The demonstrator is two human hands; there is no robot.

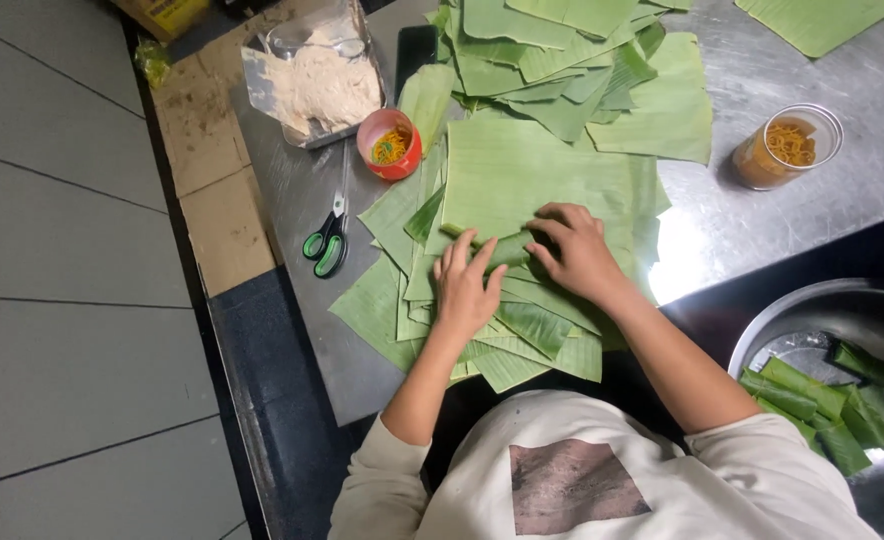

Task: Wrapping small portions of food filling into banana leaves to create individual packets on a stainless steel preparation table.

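Both hands press on a banana leaf roll (507,250) that lies across a large flat leaf sheet (532,170) on the steel table. My left hand (465,285) grips the roll's left end with fingers spread over it. My right hand (574,252) covers its right end, fingers curled around the fold. Under the hands lies a stack of cut leaf pieces (402,300).
Green-handled scissors (327,240) lie left of the leaves. A red cup of rubber bands (390,145) and a tray of white dough (317,85) stand behind them. A clear cup of bands (787,148) sits right. A metal bowl (762,330) holds several finished rolls (827,400).
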